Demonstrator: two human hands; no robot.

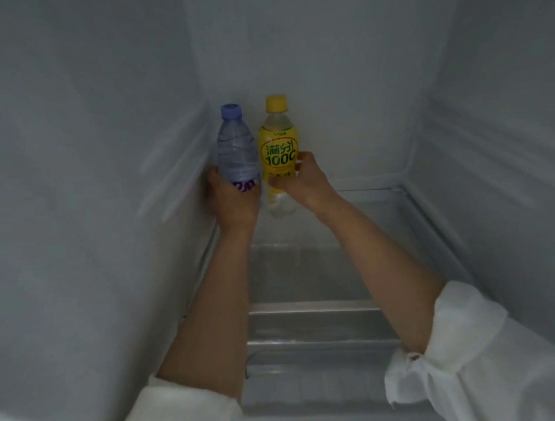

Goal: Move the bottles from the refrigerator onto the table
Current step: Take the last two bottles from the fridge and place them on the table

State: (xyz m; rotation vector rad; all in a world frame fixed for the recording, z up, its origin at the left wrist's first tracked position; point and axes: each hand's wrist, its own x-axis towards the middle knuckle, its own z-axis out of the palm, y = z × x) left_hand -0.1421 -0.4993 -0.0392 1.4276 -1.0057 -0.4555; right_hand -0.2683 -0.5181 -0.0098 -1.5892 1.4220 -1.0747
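Observation:
Two bottles stand side by side at the back left of the refrigerator. The clear water bottle (237, 145) has a blue cap and a purple label low down. My left hand (230, 197) grips its lower part. To its right stands the yellow drink bottle (277, 147) with a yellow cap and a yellow label. My right hand (303, 184) holds that bottle around its lower half, thumb on the label's right side. Both arms reach deep into the refrigerator, with white sleeves pushed up.
The refrigerator's white left wall (96, 185) lies close beside the water bottle. A glass shelf (364, 213) extends to the right under the bottles. Lower shelves (314, 306) show below my arms. The right wall (503, 139) has ribbed rails.

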